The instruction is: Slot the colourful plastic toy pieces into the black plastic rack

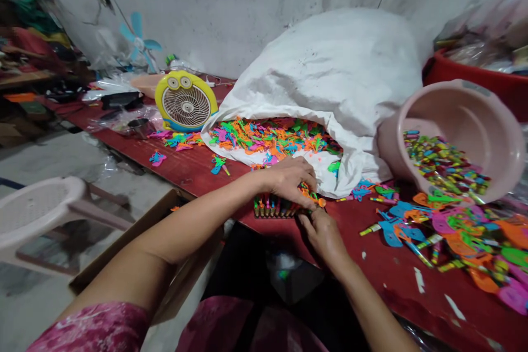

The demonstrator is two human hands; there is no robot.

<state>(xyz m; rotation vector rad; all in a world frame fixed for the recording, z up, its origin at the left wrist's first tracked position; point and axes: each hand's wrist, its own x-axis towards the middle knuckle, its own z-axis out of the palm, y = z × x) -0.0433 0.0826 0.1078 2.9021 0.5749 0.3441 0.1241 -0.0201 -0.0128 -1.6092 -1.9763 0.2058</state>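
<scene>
Along a grey wall [198, 16] stands a red table [396, 280], and on it lies a big white sack [330, 60], with colourful plastic pieces [276, 135] in its mouth. Just before the sack is a small rack [274, 209] of upright pieces. At the rack's right end the left hand [291, 180] and right hand [325, 231] meet, fingers bent; whether they pinch something, I cannot tell. Right of the sack, a pink tub [482, 115] lies tilted.

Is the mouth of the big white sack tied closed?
No, the big white sack gapes open, with multicoloured plastic pieces visible inside.
</scene>
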